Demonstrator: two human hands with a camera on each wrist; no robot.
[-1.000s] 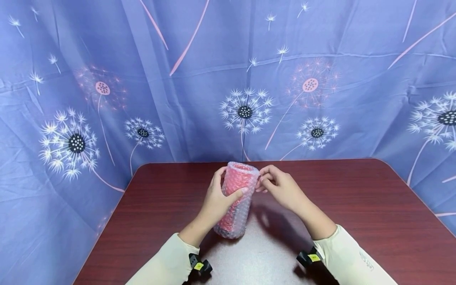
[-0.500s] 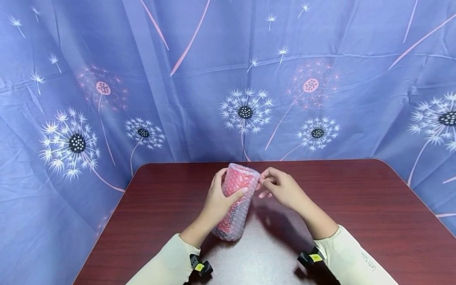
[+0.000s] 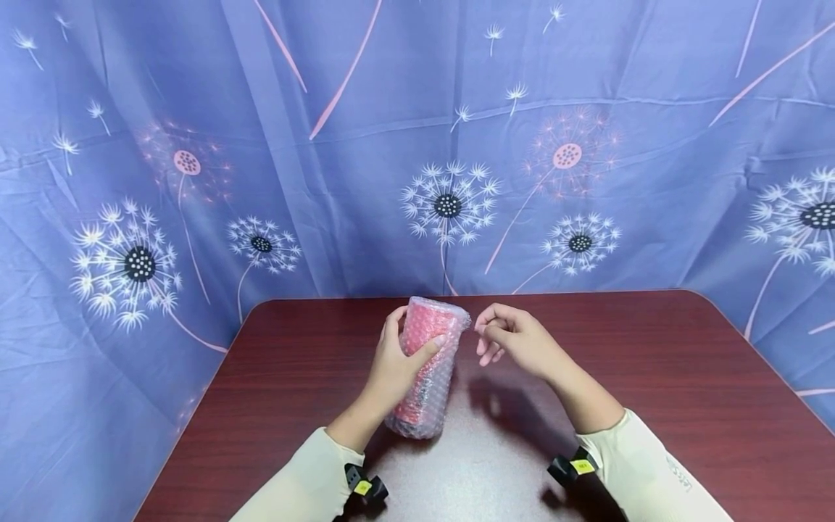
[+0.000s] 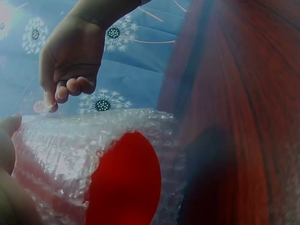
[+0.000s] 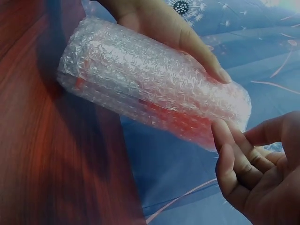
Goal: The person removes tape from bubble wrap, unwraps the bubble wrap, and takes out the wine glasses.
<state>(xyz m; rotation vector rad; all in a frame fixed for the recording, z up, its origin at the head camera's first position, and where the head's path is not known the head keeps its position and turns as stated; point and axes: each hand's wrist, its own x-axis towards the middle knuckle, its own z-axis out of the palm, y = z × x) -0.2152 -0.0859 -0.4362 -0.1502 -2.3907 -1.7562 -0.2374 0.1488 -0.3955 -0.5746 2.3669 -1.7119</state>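
Observation:
A red cylinder wrapped in bubble wrap [image 3: 427,370] stands tilted over the table, its lower end near the tabletop. My left hand [image 3: 394,370] grips its upper part, with the thumb across the front and the fingers behind. In the left wrist view the red round end [image 4: 126,178] shows through the opening of the bubble wrap [image 4: 70,150]. My right hand [image 3: 518,341] is beside the upper right edge, where a corner of wrap sticks out towards it. Its thumb and index finger pinch what looks like a thin clear strip at that edge; the other fingers are loosely curled.
The dark red wooden table [image 3: 652,362] stretches out on both sides of the hands. Behind it hangs a blue curtain [image 3: 365,217] printed with dandelions. A black wrist camera [image 3: 570,467] sits under each cuff.
The right hand has drawn slightly right, opening a small gap from the wrapped cylinder. The cylinder and left hand have shifted a little left, and the wrap's top edge has folded over the end.

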